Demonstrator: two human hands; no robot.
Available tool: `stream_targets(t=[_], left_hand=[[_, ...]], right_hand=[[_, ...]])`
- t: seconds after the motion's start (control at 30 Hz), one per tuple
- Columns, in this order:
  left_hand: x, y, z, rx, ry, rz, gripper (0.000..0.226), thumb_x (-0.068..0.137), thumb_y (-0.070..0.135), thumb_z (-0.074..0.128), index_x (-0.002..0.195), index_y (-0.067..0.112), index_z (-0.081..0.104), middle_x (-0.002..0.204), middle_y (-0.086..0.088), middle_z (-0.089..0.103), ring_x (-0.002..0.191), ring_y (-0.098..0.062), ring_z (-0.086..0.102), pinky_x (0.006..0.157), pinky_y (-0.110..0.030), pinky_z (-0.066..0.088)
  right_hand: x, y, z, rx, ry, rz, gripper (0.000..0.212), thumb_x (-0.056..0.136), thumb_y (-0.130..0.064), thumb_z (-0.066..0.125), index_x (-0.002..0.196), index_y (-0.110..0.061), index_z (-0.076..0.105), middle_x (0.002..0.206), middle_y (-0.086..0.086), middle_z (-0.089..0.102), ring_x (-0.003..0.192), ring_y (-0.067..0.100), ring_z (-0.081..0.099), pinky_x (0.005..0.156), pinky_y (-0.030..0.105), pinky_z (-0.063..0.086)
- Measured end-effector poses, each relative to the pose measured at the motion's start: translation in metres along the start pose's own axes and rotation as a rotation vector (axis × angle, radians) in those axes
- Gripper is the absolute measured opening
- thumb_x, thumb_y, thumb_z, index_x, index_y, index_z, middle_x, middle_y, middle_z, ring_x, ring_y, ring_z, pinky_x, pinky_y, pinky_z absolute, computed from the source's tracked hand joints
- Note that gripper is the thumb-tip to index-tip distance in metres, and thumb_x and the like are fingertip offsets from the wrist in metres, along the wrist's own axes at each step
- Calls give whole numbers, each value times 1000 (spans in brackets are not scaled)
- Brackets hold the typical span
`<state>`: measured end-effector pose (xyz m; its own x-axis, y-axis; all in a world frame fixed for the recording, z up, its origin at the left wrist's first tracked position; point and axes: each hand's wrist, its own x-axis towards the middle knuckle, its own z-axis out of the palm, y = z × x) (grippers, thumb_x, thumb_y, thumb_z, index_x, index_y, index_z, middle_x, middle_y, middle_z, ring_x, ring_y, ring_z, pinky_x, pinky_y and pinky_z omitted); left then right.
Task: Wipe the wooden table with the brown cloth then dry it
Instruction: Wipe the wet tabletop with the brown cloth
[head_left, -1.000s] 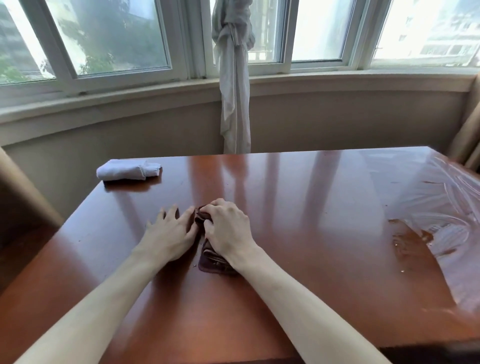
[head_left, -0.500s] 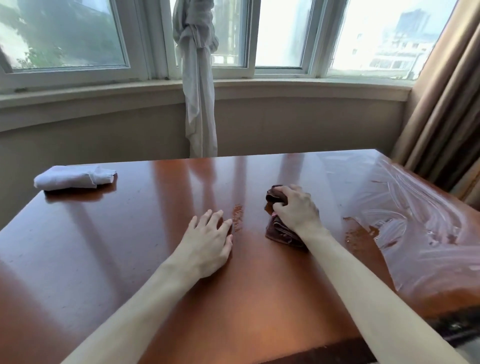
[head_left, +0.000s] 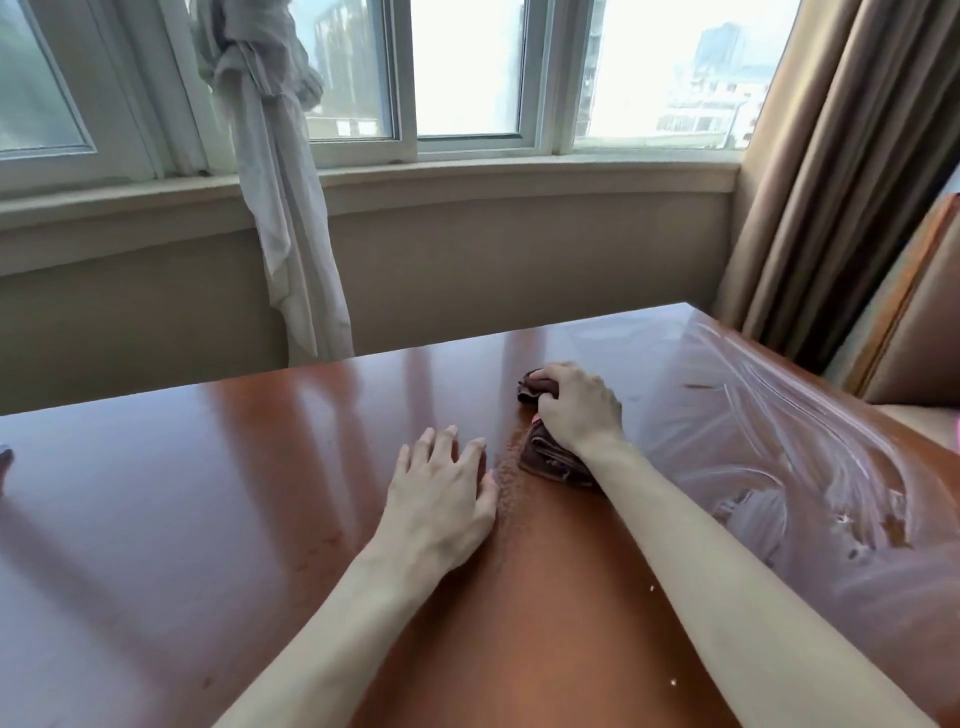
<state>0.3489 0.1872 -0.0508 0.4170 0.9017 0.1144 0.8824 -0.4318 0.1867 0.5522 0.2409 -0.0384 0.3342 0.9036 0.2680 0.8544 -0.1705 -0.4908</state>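
Cloth, brown, folded, damp-looking (head_left: 550, 460), bunched under the right hand (head_left: 576, 410), fingers curled over its far end, palm pressing it to the glossy reddish wooden table (head_left: 208, 493). Judged soft, light, limp; best held from above by the bunched top so the folds stay together. Left hand (head_left: 441, 493) rests flat, fingers spread, just beside the cloth. Wet smears lie right of the hand; that table edge is near, with a tan drape (head_left: 831, 182) past it. Wide dry surface left.
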Motion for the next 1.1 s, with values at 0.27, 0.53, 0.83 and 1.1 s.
stream_targets(t=[0.27,0.53,0.83,1.1], left_hand=[[51,8,25,-19,14,-97,58,101,57,15,157,48,5,168,2,4,154,-24,-5,125,-47,-4],[52,7,28,-16,4,-107,58,100,57,15,157,48,6,168,1,6,155,-24,-3,125,-48,-2],[52,7,18,-34,-40,-103,59,100,57,22,157,45,18,168,-4,13,154,-29,7,124,-51,4],[48,8,17,-36,-29,-98,58,100,57,25,156,44,24,167,-6,17,154,-31,11,124,-51,7]], right_hand=[[144,33,21,7,56,59,34,82,-24,61,110,-36,75,119,0,70,114,31,62,88,35,47],[142,38,25,-57,-22,-1,41,86,-23,56,120,-40,71,130,-7,66,119,26,60,94,34,47],[-39,10,-26,-16,-118,-187,41,88,-25,57,124,-41,70,141,-18,58,129,15,53,99,36,46],[-68,12,-34,26,-135,-218,39,87,-28,56,120,-44,70,134,-24,61,126,10,54,99,35,47]])
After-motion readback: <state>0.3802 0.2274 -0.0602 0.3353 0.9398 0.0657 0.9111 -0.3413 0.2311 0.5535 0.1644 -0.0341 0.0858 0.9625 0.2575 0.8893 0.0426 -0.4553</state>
